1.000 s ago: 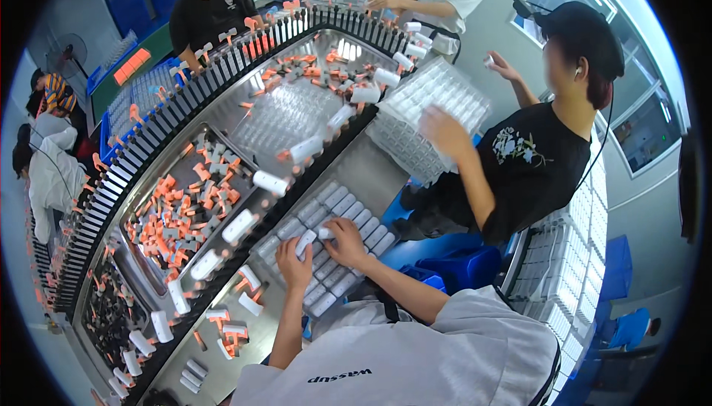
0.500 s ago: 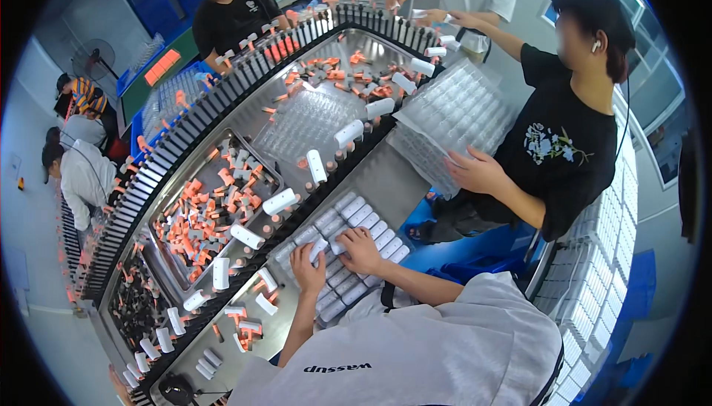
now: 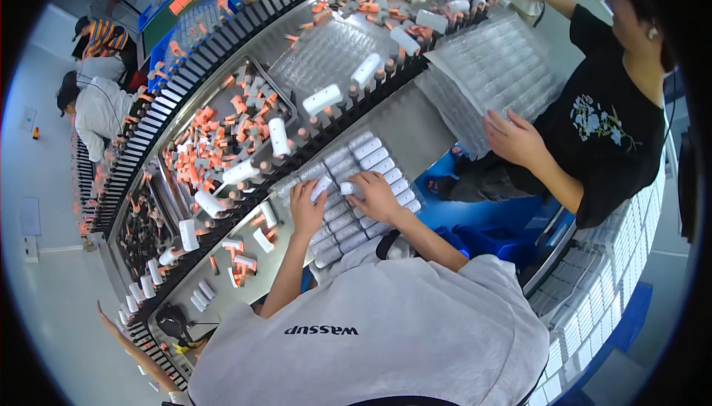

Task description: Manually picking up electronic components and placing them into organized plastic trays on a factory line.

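Note:
A transparent plastic tray [image 3: 277, 189] sits on the metal bench in front of me, filled with rows of white oblong casings [image 3: 376, 158]. Over its left part, my left hand [image 3: 304, 209] is closed with thumb and fingers around one white casing [image 3: 322, 186]. Close beside it, my right hand [image 3: 377, 197] has its fingers curled on another white casing [image 3: 346, 189], only the end of which shows. Both hands are low over the rows. Whether either held casing rests in a tray pocket, I cannot tell.
Beyond the tray runs a conveyor of black slats [image 3: 326, 129] carrying white casings. Inside its loop, a metal tray [image 3: 288, 113] holds orange and grey pieces. At right, a co-worker's hand [image 3: 515, 139] touches stacked transparent trays [image 3: 497, 65]. Loose orange and white parts [image 3: 242, 261] lie left.
My view has shifted, so the scene sits differently in the picture. Casings on the conveyor have moved along. Both my hands stay over the tray, and the left still holds a casing.

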### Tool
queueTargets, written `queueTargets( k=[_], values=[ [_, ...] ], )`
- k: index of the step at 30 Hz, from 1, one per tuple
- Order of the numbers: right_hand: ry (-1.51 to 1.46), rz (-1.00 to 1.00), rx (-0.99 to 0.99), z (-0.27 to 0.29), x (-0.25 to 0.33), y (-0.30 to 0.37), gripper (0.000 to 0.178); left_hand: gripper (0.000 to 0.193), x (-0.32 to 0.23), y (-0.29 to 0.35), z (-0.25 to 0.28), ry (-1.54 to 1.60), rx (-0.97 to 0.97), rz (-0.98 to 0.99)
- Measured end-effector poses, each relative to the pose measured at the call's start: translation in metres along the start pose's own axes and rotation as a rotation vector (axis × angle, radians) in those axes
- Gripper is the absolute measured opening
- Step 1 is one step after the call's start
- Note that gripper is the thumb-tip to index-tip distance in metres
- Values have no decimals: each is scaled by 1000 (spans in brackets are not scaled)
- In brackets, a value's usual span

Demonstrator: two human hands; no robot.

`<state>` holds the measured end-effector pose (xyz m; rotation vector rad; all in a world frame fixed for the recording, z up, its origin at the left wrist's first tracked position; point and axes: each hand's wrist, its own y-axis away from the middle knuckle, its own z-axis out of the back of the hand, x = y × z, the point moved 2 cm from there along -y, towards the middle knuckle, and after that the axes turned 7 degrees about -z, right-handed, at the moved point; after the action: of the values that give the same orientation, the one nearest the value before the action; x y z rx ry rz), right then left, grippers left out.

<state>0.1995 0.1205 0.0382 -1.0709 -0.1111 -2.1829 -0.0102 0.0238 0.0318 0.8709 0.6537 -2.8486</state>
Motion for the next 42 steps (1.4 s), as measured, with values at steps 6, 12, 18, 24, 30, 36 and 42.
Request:
queueTargets(
  k=[6, 12, 18, 24, 30, 36, 42],
  values=[
    [-21, -54, 25, 2, 3, 9, 41, 36, -3, -10, 10, -35, 74, 21],
    [-1, -28, 21, 4, -3, 5, 39, 32, -7, 3, -11, -126, 47, -157],
    [-35, -69, 20, -13, -8, -1, 42, 30, -1, 5, -11, -136, 14, -93],
    [-88, -36, -95, -21, -17, -4, 36, 33, 10, 11, -13, -86, -64, -57],
    [-141, -70, -127, -16, -15, -10, 37, 32, 10, -5, -11, -152, -39, -103],
    [-157, -108, -100, 1, -19, -9, 37, 36, 4, -5, -22, -156, -25, -98],
    [-136, -141, -157, 9, -24, 2, 42, 34, -15, -5, -19, -102, 17, -144]
  ],
)
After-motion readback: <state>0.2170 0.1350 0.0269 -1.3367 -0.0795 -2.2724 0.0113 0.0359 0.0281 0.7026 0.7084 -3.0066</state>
